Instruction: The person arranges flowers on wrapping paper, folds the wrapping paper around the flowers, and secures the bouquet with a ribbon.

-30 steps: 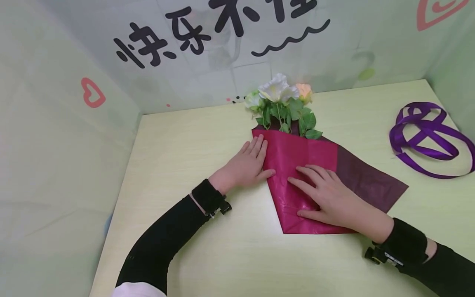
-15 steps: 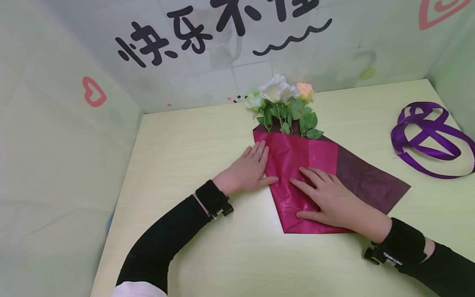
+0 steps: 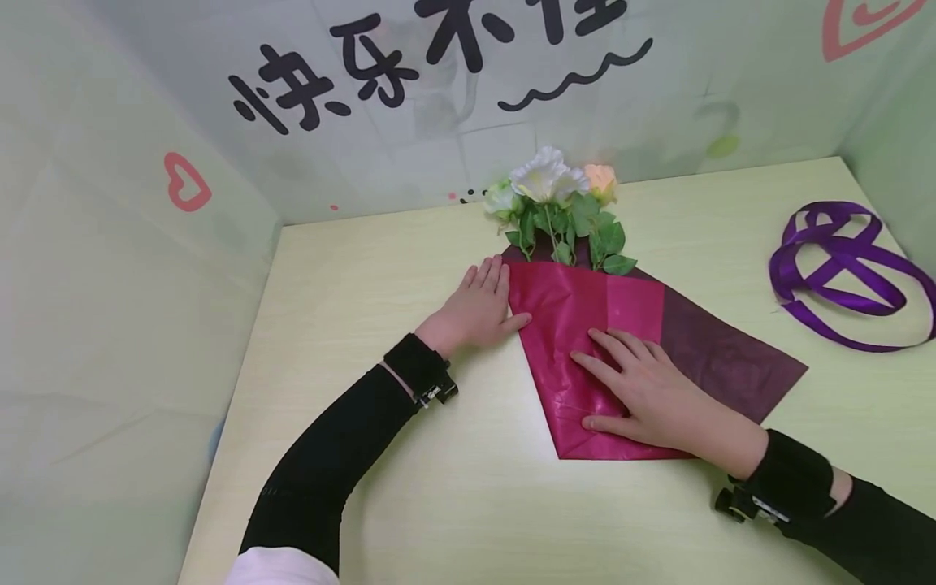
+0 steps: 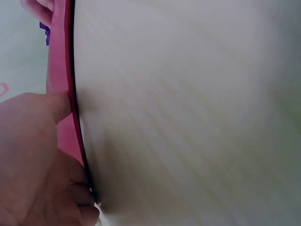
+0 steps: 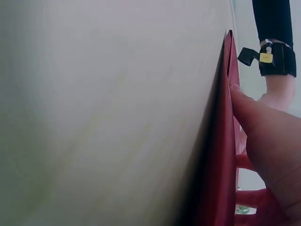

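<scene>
A small bouquet lies on the table, its white flower (image 3: 544, 175), peach flower (image 3: 601, 182) and green leaves (image 3: 585, 219) sticking out above the wrapping paper (image 3: 559, 325). The paper is magenta where folded over the stems and dark plum on its flat right flap (image 3: 731, 357). My left hand (image 3: 475, 309) rests along the paper's left folded edge, fingers straight and thumb on the magenta face. In the left wrist view the thumb (image 4: 56, 106) touches that edge. My right hand (image 3: 658, 398) presses on the lower magenta part with fingers spread. The stems are hidden inside the paper.
A loosely coiled purple ribbon (image 3: 841, 268) lies at the right of the pale wooden table (image 3: 351, 325). A printed cloth backdrop (image 3: 409, 146) with black characters stands behind and at the sides. Both wrists wear black straps with small cameras.
My left hand slides down slightly along the paper's left edge, then moves back up and a little left. The right hand stays almost still on the paper.
</scene>
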### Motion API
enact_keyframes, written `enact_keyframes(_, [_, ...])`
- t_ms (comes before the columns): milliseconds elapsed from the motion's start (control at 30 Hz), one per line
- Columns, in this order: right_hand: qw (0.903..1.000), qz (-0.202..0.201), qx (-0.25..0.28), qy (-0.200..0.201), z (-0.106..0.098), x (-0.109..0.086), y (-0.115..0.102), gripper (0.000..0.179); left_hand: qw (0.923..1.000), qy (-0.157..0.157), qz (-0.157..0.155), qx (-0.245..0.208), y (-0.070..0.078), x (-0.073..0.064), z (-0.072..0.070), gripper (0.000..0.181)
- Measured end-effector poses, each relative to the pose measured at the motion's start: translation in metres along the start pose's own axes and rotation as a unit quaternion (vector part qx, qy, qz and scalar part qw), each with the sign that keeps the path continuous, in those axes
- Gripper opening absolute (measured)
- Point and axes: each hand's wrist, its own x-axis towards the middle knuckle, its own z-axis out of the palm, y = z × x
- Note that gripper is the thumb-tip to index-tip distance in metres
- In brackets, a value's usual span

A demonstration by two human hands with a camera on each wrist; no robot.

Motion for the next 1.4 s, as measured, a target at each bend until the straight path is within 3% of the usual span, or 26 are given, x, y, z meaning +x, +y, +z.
enact_keyframes(267, [1.0000, -0.001, -0.005, 0.002, 0.000, 0.001, -0.001, 0.093, 0.9984, 0.000, 0.052, 0.020, 0.030, -0.024, 0.008, 0.111])
enact_keyframes(467, [1.0000, -0.005, 0.000, 0.008, -0.001, 0.001, -0.002, 0.091, 0.9979, -0.014, 0.052, 0.035, 0.044, -0.037, 0.011, 0.107])
enact_keyframes(733, [0.9998, -0.020, 0.008, -0.002, 0.000, -0.002, -0.006, 0.081, 0.9979, -0.028, 0.032, 0.049, 0.047, -0.038, 0.015, 0.106])
enact_keyframes(967, [0.9998, -0.021, 0.001, 0.002, 0.002, -0.006, -0.005, 0.081, 0.9985, -0.036, 0.027, 0.033, 0.045, -0.042, 0.013, 0.126])
enact_keyframes(1200, [0.9984, 0.046, -0.006, 0.032, 0.008, -0.001, -0.014, 0.096, 0.9977, -0.033, 0.030, 0.051, 0.042, -0.044, 0.011, 0.143])
enact_keyframes(1400, [0.9962, 0.082, -0.015, 0.023, 0.012, 0.005, -0.023, 0.109, 0.9960, -0.022, 0.029, 0.082, 0.045, -0.045, 0.011, 0.154])
